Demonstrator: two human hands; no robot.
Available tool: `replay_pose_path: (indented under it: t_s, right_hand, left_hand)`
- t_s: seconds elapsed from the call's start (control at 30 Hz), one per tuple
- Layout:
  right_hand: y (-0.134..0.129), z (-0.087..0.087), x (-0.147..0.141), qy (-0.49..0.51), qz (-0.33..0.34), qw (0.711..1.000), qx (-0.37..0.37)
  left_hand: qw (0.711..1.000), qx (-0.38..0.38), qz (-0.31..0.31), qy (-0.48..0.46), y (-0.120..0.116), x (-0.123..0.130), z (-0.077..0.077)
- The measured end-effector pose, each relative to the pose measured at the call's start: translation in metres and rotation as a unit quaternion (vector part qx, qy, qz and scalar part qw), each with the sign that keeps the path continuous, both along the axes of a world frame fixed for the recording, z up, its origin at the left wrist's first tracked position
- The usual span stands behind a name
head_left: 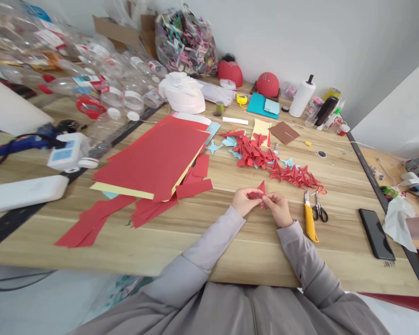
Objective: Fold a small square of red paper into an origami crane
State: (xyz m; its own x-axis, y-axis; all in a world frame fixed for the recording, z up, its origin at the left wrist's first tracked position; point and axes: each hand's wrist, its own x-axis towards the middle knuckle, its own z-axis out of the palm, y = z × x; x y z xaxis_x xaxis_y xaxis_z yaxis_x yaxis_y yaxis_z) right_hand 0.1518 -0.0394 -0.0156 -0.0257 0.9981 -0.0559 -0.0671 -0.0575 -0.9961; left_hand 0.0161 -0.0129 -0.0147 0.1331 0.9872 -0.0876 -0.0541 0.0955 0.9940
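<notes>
Between my two hands is a small piece of folded red paper (261, 188), its pointed tip sticking up. My left hand (243, 201) pinches it from the left, and my right hand (278, 209) grips its lower right side with thumb and fingers. The fingers hide most of the lower folds. Just beyond lie a heap of folded red paper stars (253, 151) and a row of more red stars (295, 176), with some light blue ones among them. Left of my hands, red paper strips (194, 187) lie beside a stack of red sheets (153, 153).
A yellow utility knife (310, 221) and black-handled scissors (320, 212) lie right of my hands, with a black phone (376, 234) farther right. Plastic bottles (113, 95) crowd the back left. A white power socket block (68, 152) sits at the left.
</notes>
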Motion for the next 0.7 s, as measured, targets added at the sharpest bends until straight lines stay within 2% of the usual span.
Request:
replay_pose_path:
  t_s: [0.23, 0.57, 0.7]
  right_hand:
    - [-0.0002, -0.0016, 0.0005, 0.009, 0.005, 1.000, 0.000]
    - [-0.0008, -0.0015, -0.0010, -0.018, 0.030, 0.999, -0.004]
    - [-0.0023, -0.0014, -0.0014, -0.024, 0.024, 0.999, 0.005]
  left_hand:
    - [0.996, -0.029, -0.025, -0.080, 0.0017, -0.0008, 0.0009]
    - [1.000, 0.029, 0.005, -0.003, 0.0022, -0.0016, -0.0020]
    - [0.999, -0.002, -0.013, -0.033, 0.0017, -0.0015, -0.0002]
